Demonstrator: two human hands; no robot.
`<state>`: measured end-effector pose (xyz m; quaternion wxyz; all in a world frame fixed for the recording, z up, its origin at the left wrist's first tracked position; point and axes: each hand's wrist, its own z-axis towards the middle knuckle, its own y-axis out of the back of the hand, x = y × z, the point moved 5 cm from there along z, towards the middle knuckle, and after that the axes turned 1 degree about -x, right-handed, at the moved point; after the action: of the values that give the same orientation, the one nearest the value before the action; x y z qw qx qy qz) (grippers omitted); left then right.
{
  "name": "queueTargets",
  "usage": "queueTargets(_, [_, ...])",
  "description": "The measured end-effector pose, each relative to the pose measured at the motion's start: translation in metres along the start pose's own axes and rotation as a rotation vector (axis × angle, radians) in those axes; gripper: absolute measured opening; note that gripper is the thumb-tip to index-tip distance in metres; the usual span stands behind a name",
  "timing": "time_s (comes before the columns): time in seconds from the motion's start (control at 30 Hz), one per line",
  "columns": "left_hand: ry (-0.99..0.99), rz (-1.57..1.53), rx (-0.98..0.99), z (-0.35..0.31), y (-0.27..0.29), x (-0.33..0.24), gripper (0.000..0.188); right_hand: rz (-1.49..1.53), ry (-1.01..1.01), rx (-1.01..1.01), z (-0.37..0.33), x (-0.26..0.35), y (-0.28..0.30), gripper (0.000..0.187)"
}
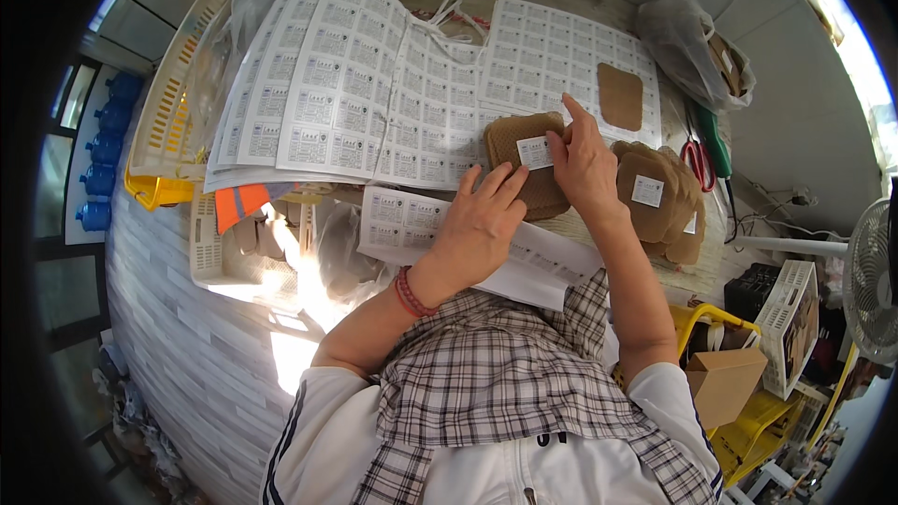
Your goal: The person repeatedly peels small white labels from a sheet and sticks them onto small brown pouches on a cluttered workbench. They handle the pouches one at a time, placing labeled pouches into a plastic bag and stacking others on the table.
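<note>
A stack of brown, rounded-corner pads (550,198) lies in front of me, with a small white printed label (534,152) on the top pad. My left hand (482,229) rests fingers spread at the stack's left side, its fingertips beside the label. My right hand (589,164) is at the label's right edge, thumb against it and index finger stretched out and raised. Beneath my left hand lies a strip of white printed label sheet (398,223). To the right is a fanned pile of brown pads (659,210) bearing similar labels.
Large printed label sheets (337,84) cover the table's left and far side; a single brown pad (621,96) lies on them. Right of it are a plastic bag (687,42), red-handled scissors (694,166) and a green-handled tool (713,140). A fan (872,276) stands far right.
</note>
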<state>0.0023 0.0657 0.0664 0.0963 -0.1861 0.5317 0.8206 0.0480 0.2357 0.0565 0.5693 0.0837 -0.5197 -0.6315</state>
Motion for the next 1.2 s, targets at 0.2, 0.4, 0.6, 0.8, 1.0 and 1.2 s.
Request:
queueTargets(0.2, [-0.011, -0.003, -0.021, -0.002, -0.001, 0.001, 0.008, 0.165, -0.143, -0.097, 0.001, -0.014, 0.000, 0.018])
queueTargets(0.4, [-0.017, -0.009, -0.001, -0.007, 0.000, 0.000, 0.007, 0.305, -0.090, -0.223, -0.001, -0.014, 0.009, 0.013])
queueTargets(0.6, [-0.010, -0.056, -0.060, -0.012, 0.003, -0.001, 0.004, 0.612, -0.223, -0.312, -0.014, -0.017, 0.029, 0.006])
queueTargets(0.8, [-0.021, -0.103, -0.132, -0.012, 0.015, -0.005, 0.004, 0.299, -0.289, -0.540, -0.024, -0.055, 0.106, 0.010])
queueTargets(1.0, [0.062, -0.197, -0.122, -0.016, 0.015, -0.008, 0.002, -0.274, 0.025, -0.406, -0.058, 0.000, 0.129, 0.037])
queueTargets(1.2, [0.150, -0.404, -0.097, -0.019, 0.005, -0.010, 0.007, 0.090, 0.140, 0.054, -0.111, 0.061, 0.051, 0.030])
